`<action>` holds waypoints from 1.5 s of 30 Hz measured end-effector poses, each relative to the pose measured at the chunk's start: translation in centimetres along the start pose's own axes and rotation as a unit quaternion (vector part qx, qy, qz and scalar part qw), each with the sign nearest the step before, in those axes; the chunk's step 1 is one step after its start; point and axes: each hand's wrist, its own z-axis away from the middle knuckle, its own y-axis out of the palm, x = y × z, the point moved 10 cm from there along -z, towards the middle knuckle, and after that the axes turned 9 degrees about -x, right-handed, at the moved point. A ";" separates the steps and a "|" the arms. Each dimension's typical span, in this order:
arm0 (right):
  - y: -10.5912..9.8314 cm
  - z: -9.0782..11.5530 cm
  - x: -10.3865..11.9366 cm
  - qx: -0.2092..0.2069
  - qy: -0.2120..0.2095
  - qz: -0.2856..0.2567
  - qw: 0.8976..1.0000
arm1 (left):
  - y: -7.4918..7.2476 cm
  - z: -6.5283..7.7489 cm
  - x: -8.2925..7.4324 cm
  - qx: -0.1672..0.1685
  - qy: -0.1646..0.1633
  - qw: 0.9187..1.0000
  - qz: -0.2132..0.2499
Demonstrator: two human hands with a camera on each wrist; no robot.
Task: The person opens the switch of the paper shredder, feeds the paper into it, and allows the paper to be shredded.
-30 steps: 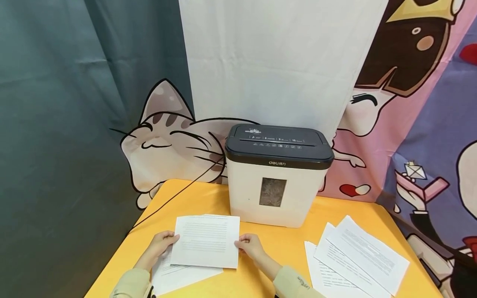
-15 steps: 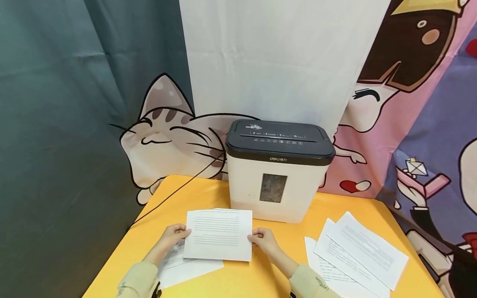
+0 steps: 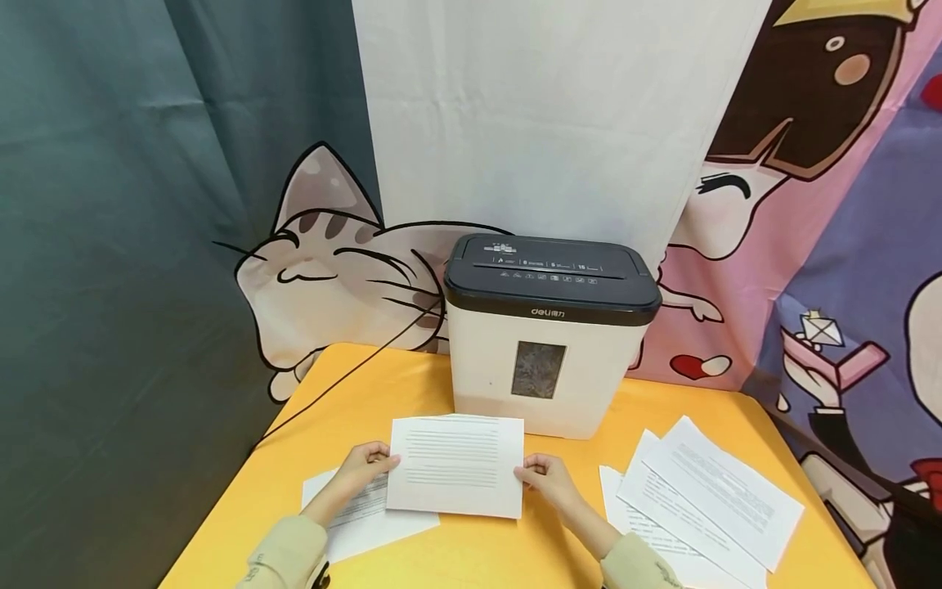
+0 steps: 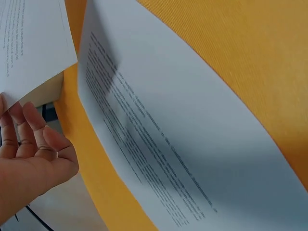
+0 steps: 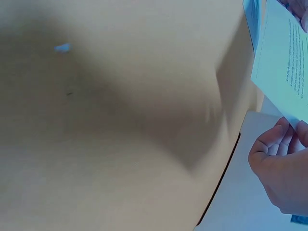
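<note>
Paper [image 3: 455,474] with rows of print on its face spans the gap between the left hand [image 3: 362,468] and the right hand [image 3: 548,481], its left edge pinched by one and its right edge by the other. Each thumb lies on the printed side near the middle of its edge, with the fingers bent; whether the hands hold one sheet or several cannot be told. The left wrist view shows the held piece raised off the yellow worktop [image 3: 412,384]. From the head view it partly covers a loose sheet [image 3: 368,532] that lies flat below the left hand and forearm. Directly ahead of the hands stands a shredder [image 3: 581,368], white with a dark top and a small window [image 3: 539,370], and the upper edge of the held piece overlaps the foot of this machine in the head view. Well to the right of the right hand, three printed pages [image 3: 710,499] lie fanned and overlapping. A thin dark cord [image 3: 346,376] runs along the far left, beyond the left hand.
</note>
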 end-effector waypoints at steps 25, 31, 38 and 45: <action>-6.9 1.1 1.1 -0.031 -0.023 0.046 0.998 | 4.5 0.2 -5.5 0.023 0.078 0.995 0.049; -7.9 1.4 1.5 -0.042 -0.021 0.050 0.998 | 5.2 0.1 -6.0 0.004 0.081 0.996 0.044; -9.0 1.4 1.7 -0.076 -0.018 0.043 0.996 | 5.1 1.0 -8.6 -0.017 0.082 0.995 0.059; -9.7 1.0 2.9 -0.100 -0.038 0.044 0.993 | 4.9 0.5 -9.1 -0.032 0.091 0.994 0.059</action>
